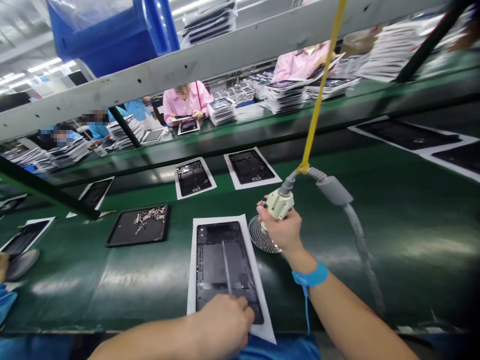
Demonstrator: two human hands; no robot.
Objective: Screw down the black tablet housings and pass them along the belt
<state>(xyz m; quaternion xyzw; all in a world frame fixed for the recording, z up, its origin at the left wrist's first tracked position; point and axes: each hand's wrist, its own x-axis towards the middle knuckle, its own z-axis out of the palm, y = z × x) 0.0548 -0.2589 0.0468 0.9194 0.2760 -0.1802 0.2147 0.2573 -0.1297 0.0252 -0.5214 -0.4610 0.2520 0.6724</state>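
My right hand [283,227] is closed around a cream-coloured corded hand tool [279,204], whose grey cable [350,220] hangs from a yellow strap [320,95]. Just under this hand lies a round perforated metal plate [258,235], partly covered by it. In front of me a black tablet housing [215,255] rests on a white sheet [192,280]. My left hand [225,322], fingers curled, is over the housing's near end. A thin pale strip [227,265] runs up from those fingers; whether it is held or part of the housing I cannot tell.
A black tray [122,232] of small metal parts [150,216] stands to the left on the green bench [112,280]. More housings [193,177] on sheets lie farther back. A metal beam [157,75] crosses above. Co-workers [185,102] sit opposite beside stacks; another person's hand shows at far left.
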